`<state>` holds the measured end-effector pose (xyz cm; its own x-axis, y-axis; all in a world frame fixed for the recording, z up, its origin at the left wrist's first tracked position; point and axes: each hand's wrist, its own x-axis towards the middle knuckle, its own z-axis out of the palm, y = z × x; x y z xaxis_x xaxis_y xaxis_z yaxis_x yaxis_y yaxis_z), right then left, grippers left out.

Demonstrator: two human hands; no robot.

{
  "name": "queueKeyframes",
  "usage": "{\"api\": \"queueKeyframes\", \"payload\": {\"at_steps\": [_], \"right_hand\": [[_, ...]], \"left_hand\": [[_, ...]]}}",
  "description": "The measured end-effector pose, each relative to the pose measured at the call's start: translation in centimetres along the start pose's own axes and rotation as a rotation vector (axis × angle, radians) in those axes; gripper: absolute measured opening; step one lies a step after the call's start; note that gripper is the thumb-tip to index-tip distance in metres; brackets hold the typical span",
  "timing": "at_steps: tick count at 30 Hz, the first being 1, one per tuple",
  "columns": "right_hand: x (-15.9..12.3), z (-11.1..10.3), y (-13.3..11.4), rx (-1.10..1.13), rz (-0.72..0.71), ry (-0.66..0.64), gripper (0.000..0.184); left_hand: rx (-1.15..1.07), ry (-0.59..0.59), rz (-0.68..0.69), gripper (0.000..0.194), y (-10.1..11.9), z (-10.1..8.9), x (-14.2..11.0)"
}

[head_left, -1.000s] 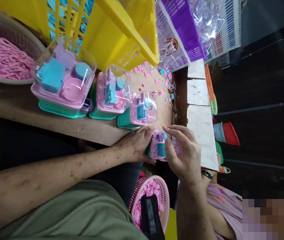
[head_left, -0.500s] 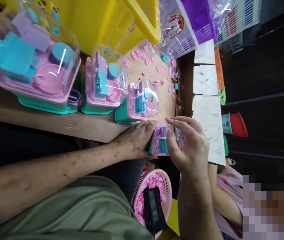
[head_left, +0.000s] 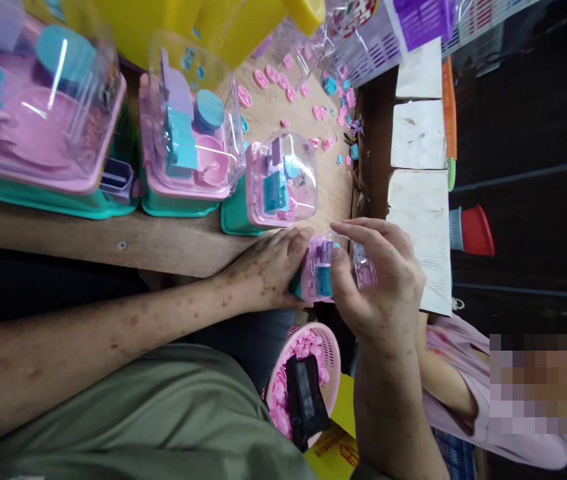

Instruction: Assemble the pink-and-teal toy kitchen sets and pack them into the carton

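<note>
Pink and turquoise plastic is making up the first toy box [head_left: 53,133], which is standing on the table [head_left: 333,193] at the far left, partly outside the view. To its right a second toy box [head_left: 190,133] is standing, and after it a third toy box [head_left: 280,180]. Next, the left hand [head_left: 278,263] is wrapping around the turquoise base [head_left: 296,283] of a fourth toy box [head_left: 320,270], just beside the third one; whether this box is resting on the table, I cannot tell. From its right, the right hand [head_left: 380,280] is curving over the clear cover [head_left: 365,267]; thumb and fingers are standing apart, but I cannot tell if they are gripping. In my judgement, the person is handling this cover while steadying the box, so the next move is probably calling for even finger pressure and a firm base. Farther right, white cardboard [head_left: 419,233] is lying.
</note>
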<state>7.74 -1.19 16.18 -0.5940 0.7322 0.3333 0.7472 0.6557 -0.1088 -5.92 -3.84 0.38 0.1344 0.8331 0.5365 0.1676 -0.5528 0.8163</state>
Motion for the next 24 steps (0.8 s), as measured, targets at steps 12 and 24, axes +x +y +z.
{"api": "queueKeyframes", "payload": {"at_steps": [12,24], "right_hand": [[-1.1,0.3,-0.4,-0.068,-0.080,0.007,0.024],[-0.2,-0.5,-0.6,-0.006,0.014,-0.080,0.020]], "left_hand": [[-0.002,-0.006,0.011,0.103,-0.2,0.0,0.2],[-0.007,-0.020,-0.036,0.103,0.0,0.1,0.2]]}}
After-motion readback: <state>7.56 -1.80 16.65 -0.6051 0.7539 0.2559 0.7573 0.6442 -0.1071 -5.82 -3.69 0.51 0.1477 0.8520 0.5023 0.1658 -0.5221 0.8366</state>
